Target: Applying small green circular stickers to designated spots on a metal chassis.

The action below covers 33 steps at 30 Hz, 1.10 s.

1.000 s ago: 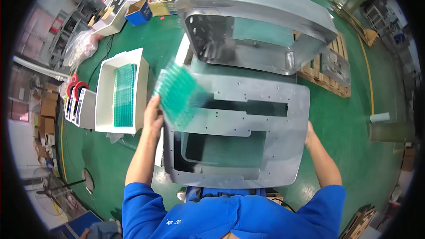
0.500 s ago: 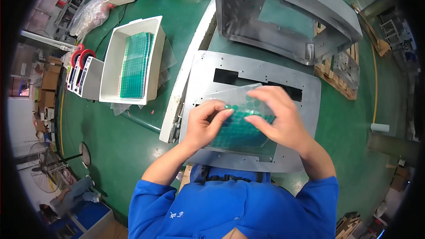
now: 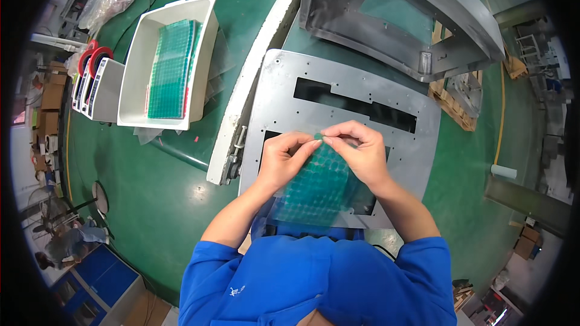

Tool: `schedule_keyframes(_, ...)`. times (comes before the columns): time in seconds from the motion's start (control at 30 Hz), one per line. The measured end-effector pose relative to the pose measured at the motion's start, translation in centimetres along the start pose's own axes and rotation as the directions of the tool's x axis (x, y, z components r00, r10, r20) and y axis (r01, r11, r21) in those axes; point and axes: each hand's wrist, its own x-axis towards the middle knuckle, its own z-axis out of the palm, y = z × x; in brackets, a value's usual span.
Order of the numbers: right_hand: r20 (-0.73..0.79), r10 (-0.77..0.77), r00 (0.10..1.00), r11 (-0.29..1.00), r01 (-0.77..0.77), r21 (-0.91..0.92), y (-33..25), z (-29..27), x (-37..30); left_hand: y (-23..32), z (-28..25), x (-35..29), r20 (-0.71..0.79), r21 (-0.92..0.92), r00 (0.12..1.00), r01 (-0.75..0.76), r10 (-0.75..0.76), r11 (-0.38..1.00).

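Observation:
A clear sheet of green round stickers (image 3: 320, 184) hangs from my hands over the grey metal panel (image 3: 278, 87), its lower end near my waist. My left hand (image 3: 283, 158) is closed, thumb and forefinger pinching the sheet's upper edge. Right beside it, the thumb and forefinger of my right hand (image 3: 362, 154) pinch at a green round sticker (image 3: 318, 137) on that edge. The fingertips almost meet; whether the sticker is loose from the sheet I cannot tell. Dark rectangular cutouts and small holes show in the panel.
To the left, a white bin (image 3: 208, 30) holds more green sticker sheets (image 3: 172, 69), beside tape dispensers (image 3: 109, 93) with red-rimmed rolls. A large grey metal housing (image 3: 462, 9) stands beyond the panel, near a wooden pallet (image 3: 450, 108). Another person (image 3: 72, 241) is at lower left.
The sheet has turned from lying slanted across the panel to hanging toward me. My right hand has come in to the left, and both hands now pinch together at its upper edge.

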Motion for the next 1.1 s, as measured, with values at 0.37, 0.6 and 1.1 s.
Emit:
schedule_keyframes(0.37, -0.046, -0.003, 0.999, 0.87, -0.02, -0.492, 3.0, -4.9, 8.8, -2.8, 0.8, 2.9, -0.057, -0.137, 0.94, 0.326, -0.336, 0.935)
schedule_keyframes(0.6, 0.022, -0.028, 0.999, 0.708, 0.035, -0.705, 5.0, -4.9, 10.8, -3.4, 0.8, 2.7, -0.063, -0.151, 0.94, 0.323, -0.335, 0.934)
schedule_keyframes(1.1, -0.052, 0.037, 0.998, 0.627, -0.064, -0.776, 4.2, -4.3, 11.1, -3.9, 0.8, 2.6, -0.051, -0.247, 0.929, 0.344, -0.367, 0.906)
